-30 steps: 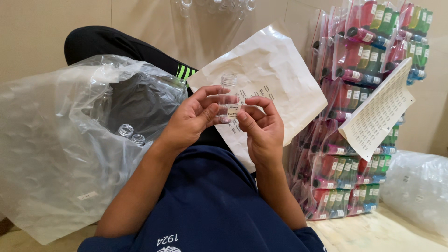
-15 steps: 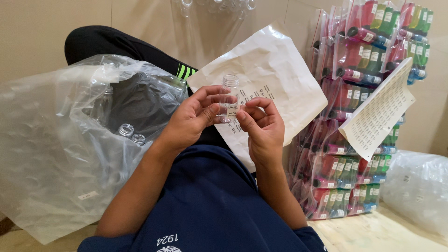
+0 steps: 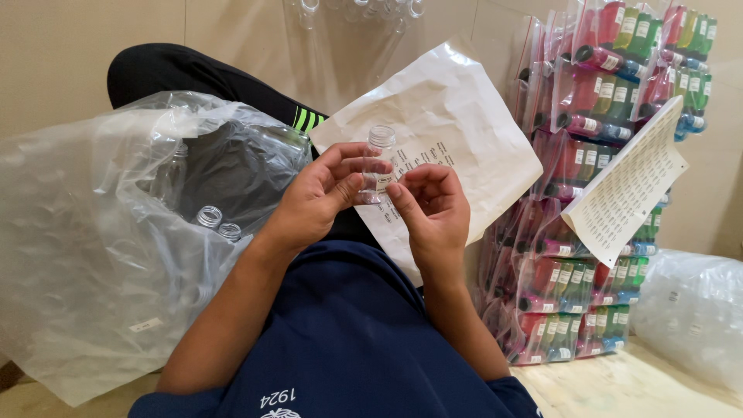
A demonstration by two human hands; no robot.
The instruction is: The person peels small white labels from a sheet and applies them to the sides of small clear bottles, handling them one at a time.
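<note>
Small clear bottle (image 3: 378, 166) upright, pinched in my left hand (image 3: 325, 197); right hand (image 3: 433, 213) fingers pressing a label on. Uncapped. More empties wait in plastic bag (image 3: 116, 232), left.

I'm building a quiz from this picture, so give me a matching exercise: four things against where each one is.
Things:
1. small clear bottle
2. big plastic bag
3. sheet of labels
4. packs of coloured bottles

Places:
A. stacked at the right
B. between both hands
C. leaning on the packs
D. at the person's left

Pairs: 1-B, 2-D, 3-C, 4-A
</note>
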